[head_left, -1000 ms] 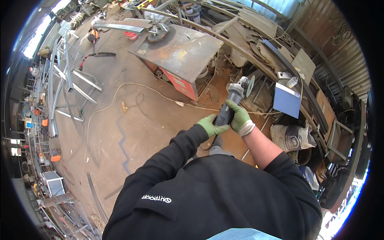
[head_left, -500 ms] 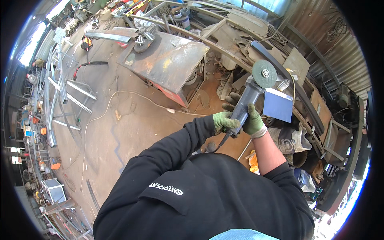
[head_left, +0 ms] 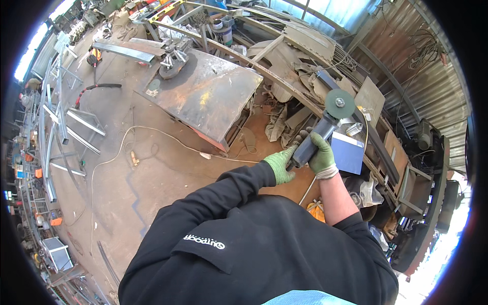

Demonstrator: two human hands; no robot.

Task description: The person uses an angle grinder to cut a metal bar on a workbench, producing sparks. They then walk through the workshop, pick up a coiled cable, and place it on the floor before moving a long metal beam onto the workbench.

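An angle grinder (head_left: 316,138) with a dark grey body is held in front of me, tilted so that its green disc (head_left: 346,109) points away and to the right. My right hand (head_left: 322,156), in a green glove, grips the body from the right side, its dark fingertips showing past the left edge. At the rear end of the grinder, my left hand (head_left: 279,165), gloved too, closes on the housing; some of its fingers are hidden behind the tool. Just beyond the right hand lies a blue and white flat box or booklet (head_left: 347,154).
A metal-topped table (head_left: 213,84) stands ahead, with a round holder of bolts (head_left: 174,63) and a small disc (head_left: 154,85) on it. A pale cable (head_left: 178,144) runs across the floor. Metal frames (head_left: 84,129) stand at left; a dark steel beam (head_left: 384,152) lies at right.
The left hand has shifted its hold at the grinder's rear end, its thumb side now lower. The grinder has moved slightly down, and the view has turned a little.
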